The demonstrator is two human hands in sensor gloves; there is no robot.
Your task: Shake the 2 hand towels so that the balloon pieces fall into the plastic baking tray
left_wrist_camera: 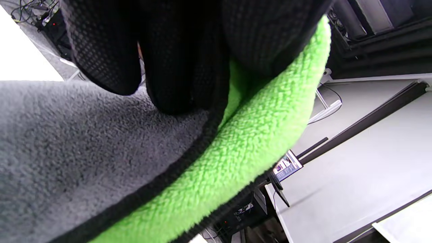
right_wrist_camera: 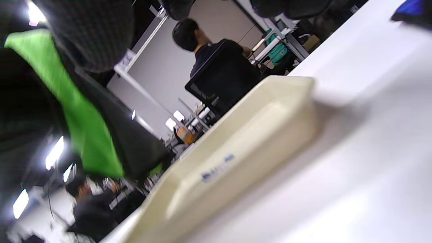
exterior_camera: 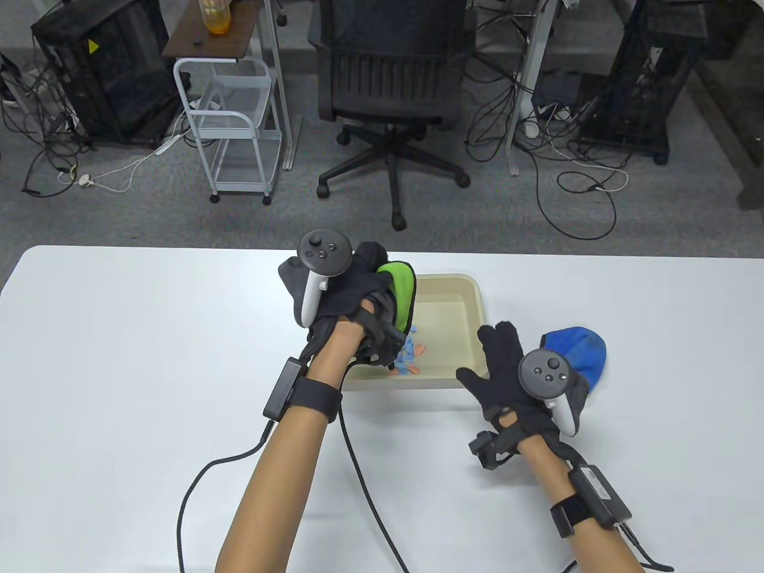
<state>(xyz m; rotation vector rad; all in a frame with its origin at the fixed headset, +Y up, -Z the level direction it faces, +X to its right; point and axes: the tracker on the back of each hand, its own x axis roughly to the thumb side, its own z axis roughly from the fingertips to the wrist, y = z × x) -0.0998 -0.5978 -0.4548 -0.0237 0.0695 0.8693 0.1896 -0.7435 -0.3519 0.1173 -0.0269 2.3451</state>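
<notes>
Cream plastic baking tray sits on the white surface, taken here as the reference. Left hand is raised over the tray's near-left corner, wrist bent back, palm side turned toward the tray, tracker on its back facing up. Its fingers are curled round a bunched green-and-grey hand towel; in the left wrist view the gloved fingertips press into the grey face beside the black-edged green fold. The towel hangs over the tray's left part, above the tray floor. Balloon pieces, blue and orange, lie in the tray's near-left corner just below the towel's lower edge; whether any still touch the cloth cannot be told. Right hand lies just outside the tray's near-right corner, fingers straight and spread, pointing away from the person, holding nothing; contact with the tray wall cannot be told. Blue hand towel lies crumpled on the surface to the right of the tray, just beyond the right hand. Right wrist view is blurred: tray side wall with a small blue mark, the green towel hanging at upper left.
</notes>
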